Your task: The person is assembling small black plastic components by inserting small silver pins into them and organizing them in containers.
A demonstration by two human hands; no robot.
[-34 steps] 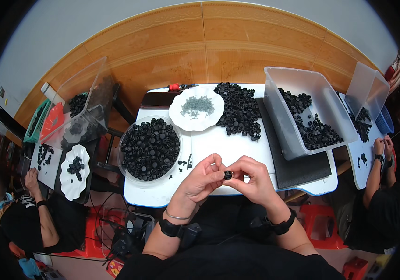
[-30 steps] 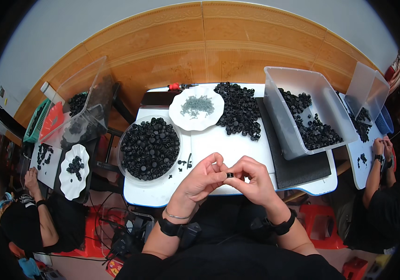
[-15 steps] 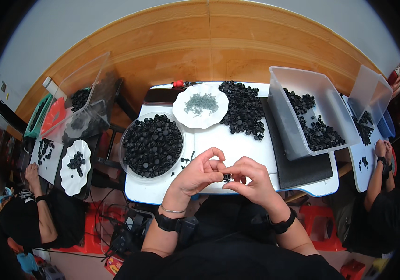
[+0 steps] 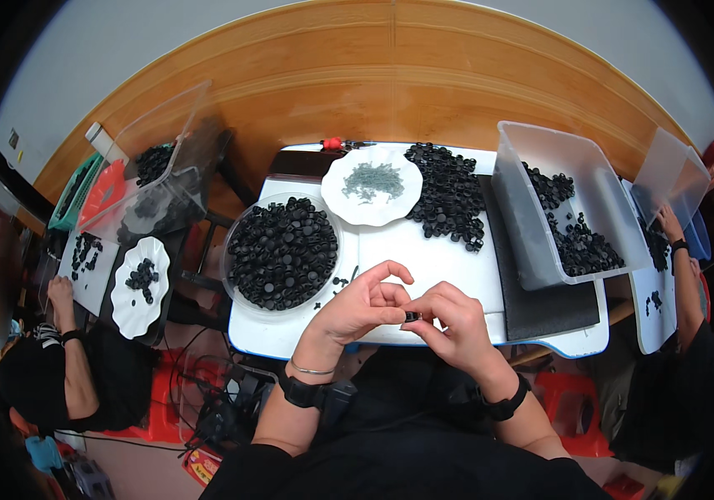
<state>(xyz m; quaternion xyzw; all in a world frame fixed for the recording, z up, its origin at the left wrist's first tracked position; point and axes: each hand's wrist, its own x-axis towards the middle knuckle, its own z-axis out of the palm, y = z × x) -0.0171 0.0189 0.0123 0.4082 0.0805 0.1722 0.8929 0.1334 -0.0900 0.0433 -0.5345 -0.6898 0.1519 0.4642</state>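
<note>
Both my hands meet over the near edge of the white table. My left hand [image 4: 367,310] pinches a small black plastic part [image 4: 412,317] between thumb and fingers. From the other side my right hand [image 4: 450,323] closes its thumb and fingertips on the same part. The part's details are too small to make out. Left of my hands stands a round clear tub [image 4: 283,252] heaped with black caps. Beyond them a white scalloped plate [image 4: 340,202] carries a pile of tiny greyish pieces. Next to it lies a heap of black parts [image 4: 444,196].
A translucent plastic bin [image 4: 532,250] with black parts stands at the right on a black mat [image 4: 553,312]. Red-handled pliers [image 4: 336,144] lie at the back. Co-workers sit at both sides; the right one's hand [image 4: 669,223] is at another bin. A scalloped dish [image 4: 136,321] stands left.
My view has shifted slightly, so the table sits a little further right. My hands keep their grip on the small part. The co-worker at right has reached forward to the bin.
</note>
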